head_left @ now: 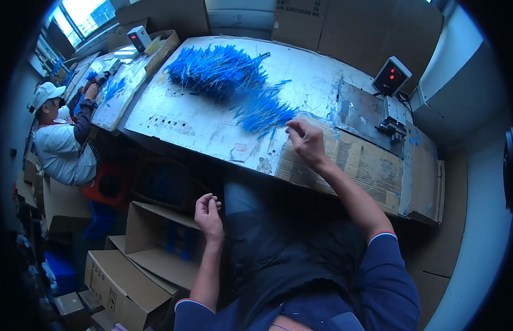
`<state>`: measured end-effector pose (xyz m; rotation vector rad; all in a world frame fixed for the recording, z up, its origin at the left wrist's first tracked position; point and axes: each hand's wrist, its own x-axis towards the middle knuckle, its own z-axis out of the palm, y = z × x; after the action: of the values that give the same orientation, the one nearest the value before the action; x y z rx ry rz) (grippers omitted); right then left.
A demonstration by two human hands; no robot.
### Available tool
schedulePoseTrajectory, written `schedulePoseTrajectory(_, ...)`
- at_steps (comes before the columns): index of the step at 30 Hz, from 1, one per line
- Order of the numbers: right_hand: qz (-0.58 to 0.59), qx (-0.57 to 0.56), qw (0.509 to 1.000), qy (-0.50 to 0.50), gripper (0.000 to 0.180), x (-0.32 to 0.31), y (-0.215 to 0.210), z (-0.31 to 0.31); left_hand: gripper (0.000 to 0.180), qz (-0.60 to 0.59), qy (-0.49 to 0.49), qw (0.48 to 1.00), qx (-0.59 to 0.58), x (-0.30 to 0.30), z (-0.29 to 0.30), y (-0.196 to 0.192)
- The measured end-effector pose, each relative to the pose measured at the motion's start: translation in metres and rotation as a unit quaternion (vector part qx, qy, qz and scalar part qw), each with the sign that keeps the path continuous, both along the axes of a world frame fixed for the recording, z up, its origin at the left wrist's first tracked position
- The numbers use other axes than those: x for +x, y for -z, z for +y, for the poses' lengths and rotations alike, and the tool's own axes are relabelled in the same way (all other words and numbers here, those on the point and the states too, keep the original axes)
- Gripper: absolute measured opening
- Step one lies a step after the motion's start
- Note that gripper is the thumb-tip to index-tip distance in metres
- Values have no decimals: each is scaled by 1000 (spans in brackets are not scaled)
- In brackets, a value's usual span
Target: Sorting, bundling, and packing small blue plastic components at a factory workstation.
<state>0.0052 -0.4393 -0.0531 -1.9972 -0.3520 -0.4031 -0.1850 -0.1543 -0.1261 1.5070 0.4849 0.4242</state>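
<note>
A large heap of thin blue sticks with pale, wire-like ends (215, 69) covers the far part of the white worktable (207, 129). A smaller, flatter spread of the same blue sticks (265, 113) reaches from it toward my right hand (307, 142). That hand hovers at the spread's right end, over the cardboard sheet (350, 165), with its fingers curled into a pinch. My left hand (208, 215) is raised off the table's near side, beside an open carton (163, 243). Its thumb and fingers are closed together. What either hand holds, if anything, is too small to make out.
A metal fixture (393, 122) on a plate and a small display box with red digits (391, 76) stand at the right. Another person (66, 135) works at a neighbouring table on the left. A closed carton (127, 287) sits low at the left.
</note>
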Motion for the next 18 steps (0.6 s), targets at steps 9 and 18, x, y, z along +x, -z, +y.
schedulePoseTrajectory(9,8,149,983,105,15,70,37,-96,24,-180,222,835,470,151,-127,-76)
schedulePoseTrajectory(18,-57,56,989,125,9,73,35,-91,47,-46,241,676,694,228,-133,-87)
